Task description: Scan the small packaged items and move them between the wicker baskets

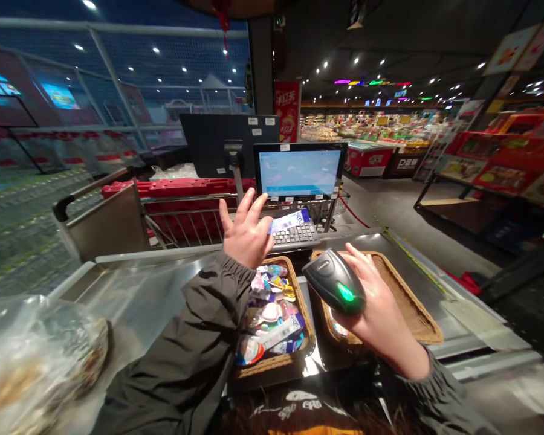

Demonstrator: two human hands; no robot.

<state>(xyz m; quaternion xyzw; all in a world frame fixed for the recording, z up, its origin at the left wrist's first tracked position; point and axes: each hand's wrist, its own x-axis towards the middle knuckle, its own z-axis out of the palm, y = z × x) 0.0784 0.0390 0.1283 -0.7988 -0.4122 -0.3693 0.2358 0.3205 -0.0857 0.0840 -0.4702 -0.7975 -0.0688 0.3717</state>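
My left hand (243,232) is raised above the checkout counter, pinching a small blue and white packet (290,220) between thumb and fingers, just in front of the keyboard (297,234). My right hand (372,308) is wrapped round a black barcode scanner (335,281) with a green light glowing on it, its head turned toward the packet. Below my left hand stands a wicker basket (299,299) filled with several small colourful packets. Under my right hand is a second wicker basket (408,302).
A lit touchscreen (299,172) stands behind the keyboard, with a dark monitor back (229,145) to its left. Red shopping baskets (181,208) sit in a metal trolley beyond the steel counter (140,290). A clear plastic bag (36,356) lies at the near left. Store shelves (503,160) line the right.
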